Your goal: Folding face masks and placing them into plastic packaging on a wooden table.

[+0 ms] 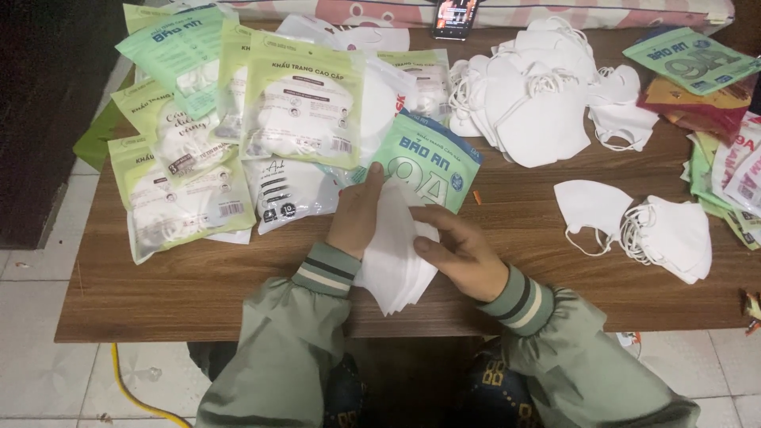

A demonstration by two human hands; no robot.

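I see my left hand and right hand at the centre of the frame, both closed around a stack of white masks that lies on the wooden table at its near edge. The left fingers press the stack's left side; the right fingers curl over its right side. The top of the stack sits in the mouth of a teal pouch just above my hands.

To the upper left, filled green packets overlap each other and crowd right up to the pouch. At upper centre right lies a heap of loose masks, and two more masks sit apart at the right. Empty wrappers are piled along the right edge. A phone stands at the top edge.
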